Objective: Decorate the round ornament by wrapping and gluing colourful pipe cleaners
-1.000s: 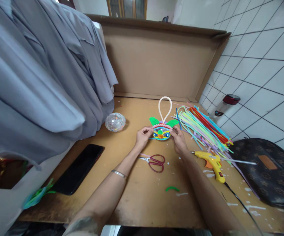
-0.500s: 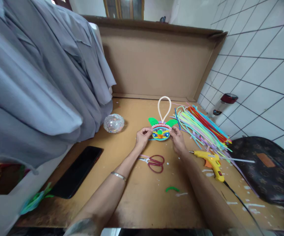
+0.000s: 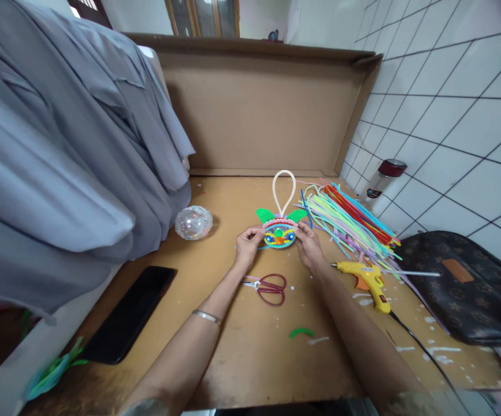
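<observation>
- Pinching the ornament (image 3: 279,233) by its two sides, the left hand (image 3: 248,247) and right hand (image 3: 310,244) hold it between them over the surface (image 3: 241,370).
- Green ears (image 3: 297,215) and a white loop (image 3: 284,171) stand at its top.
- Scissors (image 3: 271,290) lie nearer the person.
- Left of the hands sit a clear ball (image 3: 193,223) and, nearer, a black phone (image 3: 131,315).
- Rightward lie pipe cleaners (image 3: 349,216) and a yellow glue gun (image 3: 369,280).

We're in a home craft corner, it seems: grey clothes (image 3: 72,133) hang beside the table (image 3: 250,361). Glue gun (image 3: 372,282) here, bright pipe cleaners (image 3: 348,216) there, white tiles (image 3: 445,130) alongside!
</observation>
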### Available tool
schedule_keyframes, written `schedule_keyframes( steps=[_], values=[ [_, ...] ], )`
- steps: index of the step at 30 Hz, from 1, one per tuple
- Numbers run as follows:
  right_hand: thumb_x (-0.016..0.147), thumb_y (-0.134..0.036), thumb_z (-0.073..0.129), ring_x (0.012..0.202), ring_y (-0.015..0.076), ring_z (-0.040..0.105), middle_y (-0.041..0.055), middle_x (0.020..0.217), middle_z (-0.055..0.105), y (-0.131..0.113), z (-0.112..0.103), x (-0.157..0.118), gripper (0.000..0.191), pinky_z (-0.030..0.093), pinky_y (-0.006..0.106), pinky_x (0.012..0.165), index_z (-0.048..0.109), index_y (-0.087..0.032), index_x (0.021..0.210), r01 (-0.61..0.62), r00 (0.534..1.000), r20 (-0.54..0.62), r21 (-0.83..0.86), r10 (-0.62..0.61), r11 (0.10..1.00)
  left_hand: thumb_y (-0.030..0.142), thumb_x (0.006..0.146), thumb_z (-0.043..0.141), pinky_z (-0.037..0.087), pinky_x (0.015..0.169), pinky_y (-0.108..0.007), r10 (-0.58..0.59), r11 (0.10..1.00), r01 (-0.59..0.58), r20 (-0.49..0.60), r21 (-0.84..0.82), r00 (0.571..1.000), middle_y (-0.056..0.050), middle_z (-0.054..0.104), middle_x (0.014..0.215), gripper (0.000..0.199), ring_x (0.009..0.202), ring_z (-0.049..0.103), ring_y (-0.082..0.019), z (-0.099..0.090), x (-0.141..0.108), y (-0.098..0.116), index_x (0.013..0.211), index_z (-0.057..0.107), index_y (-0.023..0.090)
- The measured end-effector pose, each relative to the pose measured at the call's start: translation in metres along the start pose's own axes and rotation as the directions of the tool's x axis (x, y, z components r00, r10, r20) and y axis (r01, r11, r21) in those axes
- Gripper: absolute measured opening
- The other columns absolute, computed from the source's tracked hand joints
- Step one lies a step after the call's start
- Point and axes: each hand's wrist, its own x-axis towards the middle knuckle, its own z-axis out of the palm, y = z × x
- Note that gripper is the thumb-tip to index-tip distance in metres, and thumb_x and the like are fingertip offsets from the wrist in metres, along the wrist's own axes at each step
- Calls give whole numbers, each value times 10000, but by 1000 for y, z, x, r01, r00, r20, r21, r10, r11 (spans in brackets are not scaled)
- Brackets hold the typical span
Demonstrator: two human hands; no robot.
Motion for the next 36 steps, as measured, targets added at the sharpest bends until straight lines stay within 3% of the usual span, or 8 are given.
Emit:
schedule_keyframes(
  steps=[9,20,36],
  values=[
    [531,-234,852,734,114,614,-51,786,685,2,-2,2,322,500,225,686,665,-229,793,-25,1000,-8,17,25,1000,437,540,874,501,839,-321,10,1000,-10,-3,-11,1000,-55,728,824,341,826,646,-180,1,1,-2,627,689,164],
    [524,-231,843,790,140,634,-32,831,708,0,-1,0,332,514,251,726,676,-237,810,-34,999,-18,11,35,999,460,533,874,504,751,-295,-7,1000,6,-45,-12,999,-44,722,798,382,750,635,-159,3,-1,-3,642,657,166],
    [498,-271,872,772,133,644,-37,809,720,0,0,-2,385,510,238,706,659,-234,816,-44,999,-31,10,44,999,466,544,867,508,756,-294,11,999,-10,-28,33,1000,-52,731,828,371,784,644,-169,0,1,-5,658,675,169]
  ],
)
